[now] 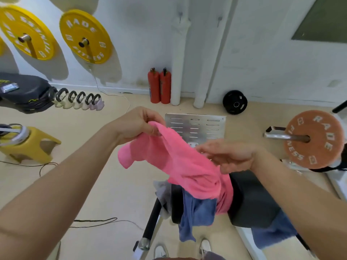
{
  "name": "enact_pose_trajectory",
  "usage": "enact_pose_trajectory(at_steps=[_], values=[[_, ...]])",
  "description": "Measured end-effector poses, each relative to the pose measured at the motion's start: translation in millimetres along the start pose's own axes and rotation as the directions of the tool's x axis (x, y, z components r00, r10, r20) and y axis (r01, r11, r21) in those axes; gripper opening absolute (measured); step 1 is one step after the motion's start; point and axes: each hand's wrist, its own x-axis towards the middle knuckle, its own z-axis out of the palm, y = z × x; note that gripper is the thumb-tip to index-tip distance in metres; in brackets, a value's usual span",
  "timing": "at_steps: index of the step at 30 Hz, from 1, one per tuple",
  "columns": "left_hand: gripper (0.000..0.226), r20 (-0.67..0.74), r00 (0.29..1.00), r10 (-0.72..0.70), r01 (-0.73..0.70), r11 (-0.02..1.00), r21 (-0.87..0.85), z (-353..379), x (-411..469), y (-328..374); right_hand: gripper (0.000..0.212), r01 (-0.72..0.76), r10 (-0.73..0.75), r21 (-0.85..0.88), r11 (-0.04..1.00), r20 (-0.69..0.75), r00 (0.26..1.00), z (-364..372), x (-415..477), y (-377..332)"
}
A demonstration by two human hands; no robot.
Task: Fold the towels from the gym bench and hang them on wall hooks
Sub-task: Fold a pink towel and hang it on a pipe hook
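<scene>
A pink towel (174,164) is lifted above the black gym bench (251,199). My left hand (137,122) pinches its upper corner at the top left. My right hand (229,156) holds the towel's edge lower to the right, with the fingers partly hidden by the cloth. The towel's lower end still drapes onto the bench. A blue towel (197,212) hangs over the bench's front edge, and a grey towel (163,192) lies beside it. Two wall hooks (180,15) (219,19) are on the white wall ahead; a white towel (178,59) hangs from the left one.
Two red fire extinguishers (159,85) stand by the wall. Yellow weight plates (85,36) hang at the left, an orange plate (315,139) on a bar is at the right. Kettlebells (78,99), a yellow stand (32,143) and cables lie on the floor.
</scene>
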Motion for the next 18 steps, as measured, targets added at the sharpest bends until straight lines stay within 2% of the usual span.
enact_pose_trajectory(at_steps=[3,5,6,8,10,11,12,14,15,16,17,18], values=[[0.032,0.045,0.997,0.065,-0.066,0.997,0.042,7,15,18,0.062,0.099,-0.099,0.006,0.995,0.116,0.988,13,11,-7],[0.039,0.080,0.996,0.050,-0.069,0.965,0.254,14,30,29,0.046,0.134,-0.123,-0.108,0.985,0.103,0.987,17,11,-16],[0.039,0.107,0.994,0.027,-0.072,0.892,0.445,18,37,31,0.038,0.126,-0.114,-0.167,0.978,0.076,0.991,14,9,-21],[0.031,0.111,0.993,-0.051,-0.054,0.634,0.771,20,52,32,0.023,0.102,-0.097,-0.260,0.960,0.030,0.995,-2,2,-30],[0.024,0.020,0.995,-0.102,0.026,0.437,0.899,18,66,25,0.022,0.005,-0.027,-0.413,0.911,-0.046,0.999,-28,-3,-38],[0.022,-0.048,0.993,-0.107,0.084,0.365,0.927,17,75,19,0.023,-0.110,0.049,-0.523,0.845,-0.129,0.990,-43,-3,-40],[0.019,-0.131,0.987,-0.091,0.152,0.287,0.946,16,85,14,0.024,-0.250,0.130,-0.628,0.737,-0.232,0.964,-55,-3,-40],[0.010,-0.301,0.954,0.003,0.297,0.149,0.943,14,104,8,0.023,-0.476,0.219,-0.742,0.472,-0.424,0.879,-75,5,-35],[0.006,-0.381,0.922,0.067,0.367,0.160,0.916,12,114,6,0.022,-0.523,0.184,-0.756,0.393,-0.493,0.850,-85,9,-34],[0.004,-0.455,0.881,0.132,0.423,0.213,0.881,9,122,6,0.019,-0.526,0.082,-0.761,0.380,-0.539,0.838,-95,11,-36],[0.005,-0.522,0.834,0.181,0.466,0.276,0.841,4,129,6,0.015,-0.495,-0.076,-0.770,0.402,-0.567,0.820,-107,8,-38],[0.008,-0.573,0.785,0.234,0.491,0.328,0.807,0,131,7,0.012,-0.451,-0.251,-0.780,0.434,-0.586,0.771,-117,2,-41]])
